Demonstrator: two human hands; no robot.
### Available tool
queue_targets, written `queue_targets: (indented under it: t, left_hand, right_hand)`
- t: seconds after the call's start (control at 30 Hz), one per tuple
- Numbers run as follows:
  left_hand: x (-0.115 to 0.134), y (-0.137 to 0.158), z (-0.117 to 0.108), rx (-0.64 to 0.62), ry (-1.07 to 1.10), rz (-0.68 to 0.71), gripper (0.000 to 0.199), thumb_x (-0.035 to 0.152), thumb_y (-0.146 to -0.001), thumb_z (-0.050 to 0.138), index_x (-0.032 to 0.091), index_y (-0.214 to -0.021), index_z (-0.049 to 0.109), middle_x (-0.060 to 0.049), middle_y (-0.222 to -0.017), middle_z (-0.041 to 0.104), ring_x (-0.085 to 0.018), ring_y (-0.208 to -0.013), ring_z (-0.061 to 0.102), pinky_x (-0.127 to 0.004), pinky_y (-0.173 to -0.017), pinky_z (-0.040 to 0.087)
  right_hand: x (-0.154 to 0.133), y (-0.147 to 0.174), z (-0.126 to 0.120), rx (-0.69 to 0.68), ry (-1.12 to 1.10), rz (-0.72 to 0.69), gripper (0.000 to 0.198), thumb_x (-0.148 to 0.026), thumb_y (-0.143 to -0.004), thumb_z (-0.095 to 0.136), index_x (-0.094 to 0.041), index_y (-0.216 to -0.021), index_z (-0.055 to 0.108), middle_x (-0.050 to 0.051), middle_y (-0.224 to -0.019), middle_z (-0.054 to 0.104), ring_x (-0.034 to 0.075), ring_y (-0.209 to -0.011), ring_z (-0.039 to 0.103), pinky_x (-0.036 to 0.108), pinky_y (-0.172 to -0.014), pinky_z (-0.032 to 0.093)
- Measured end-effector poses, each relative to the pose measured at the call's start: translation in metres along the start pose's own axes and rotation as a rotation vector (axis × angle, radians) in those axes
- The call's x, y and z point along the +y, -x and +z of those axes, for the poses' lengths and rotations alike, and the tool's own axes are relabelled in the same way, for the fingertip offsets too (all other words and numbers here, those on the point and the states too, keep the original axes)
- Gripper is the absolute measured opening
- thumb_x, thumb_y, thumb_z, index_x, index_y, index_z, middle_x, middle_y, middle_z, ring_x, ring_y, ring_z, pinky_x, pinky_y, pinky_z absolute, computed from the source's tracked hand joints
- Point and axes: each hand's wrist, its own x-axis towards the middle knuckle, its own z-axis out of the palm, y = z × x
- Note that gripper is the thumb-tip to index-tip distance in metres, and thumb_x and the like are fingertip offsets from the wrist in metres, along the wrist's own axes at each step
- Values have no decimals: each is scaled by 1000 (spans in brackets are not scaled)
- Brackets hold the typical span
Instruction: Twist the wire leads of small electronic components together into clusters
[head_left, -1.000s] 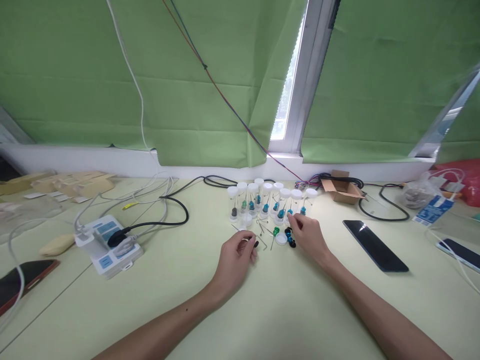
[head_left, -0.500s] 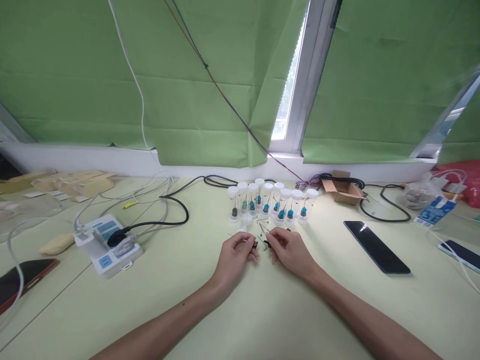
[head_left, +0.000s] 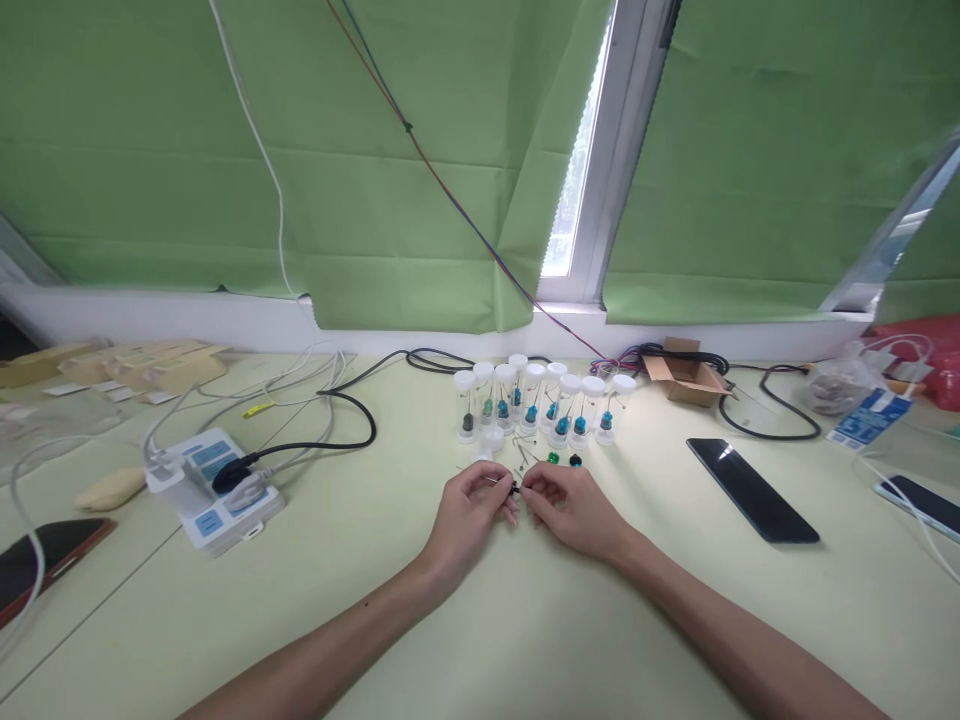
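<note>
My left hand (head_left: 466,505) is closed in a pinch on a thin metal rod, whose end sticks out past the thumb. A small black piece (head_left: 514,489) sits at its fingertips. My right hand (head_left: 576,508) is also pinched, its fingertips meeting the black piece from the other side. Whether the rod passes through that piece is too small to tell. Just beyond the hands lie several thin metal rods (head_left: 523,453), a small green part (head_left: 553,458) and a small black and blue part (head_left: 575,460). Clear tubes with white caps (head_left: 532,400) stand behind, holding blue, green or dark parts.
A white power strip (head_left: 217,490) with plugs and cables lies left. To the right are a black phone (head_left: 752,490), an open cardboard box (head_left: 686,378) and a blue and white carton (head_left: 870,418). A black cable (head_left: 352,440) crosses the table's back left.
My right hand has moved left, bringing its fingertips to the black piece at my left hand. The small green part beyond the right hand now shows. My left hand stays nearly still.
</note>
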Motion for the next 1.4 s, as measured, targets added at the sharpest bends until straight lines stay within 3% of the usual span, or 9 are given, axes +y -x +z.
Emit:
queue_targets:
  t: [0.33,0.67,1.0,1.17,1.4]
  left_hand:
    - [-5,1,-3,-46,-116,66,19,35,-83,66,17,-87,61,1,-65,63,-14,-57,60,-28,-61,50]
    - [1,6,-1,-26,-301,147,17,35,-87,60,19,-92,62,2,-62,61,-15,-60,59,-27,-65,47]
    - [2,4,-1,-55,-218,89,19,35,-84,63,18,-93,64,1,-59,63,-17,-60,61,-30,-66,49]
    - [-1,2,-3,-67,-170,74,18,34,-84,65,18,-92,65,0,-61,65,-18,-61,63,-30,-69,50]
    - [3,1,-2,-10,-149,62,19,34,-80,69,17,-88,67,1,-63,63,-14,-57,58,-27,-62,48]
  right_hand:
    - [6,-2,-2,-37,-33,14,6,-19,-88,57,-20,-92,61,0,-70,63,14,-61,61,27,-63,51]
    - [3,-1,0,-46,-137,74,7,-24,-90,55,-19,-90,59,-1,-64,61,13,-54,59,25,-56,49]
    - [3,-2,-1,6,-33,-17,8,-26,-93,53,-21,-92,60,-1,-68,61,13,-56,58,26,-59,49]
    - [3,-1,-1,46,42,-66,9,-27,-89,59,-21,-96,61,3,-77,65,16,-69,61,28,-64,51]
    - [5,0,-1,53,39,-108,20,-20,-85,62,-21,-104,58,2,-81,66,15,-71,62,29,-70,53]
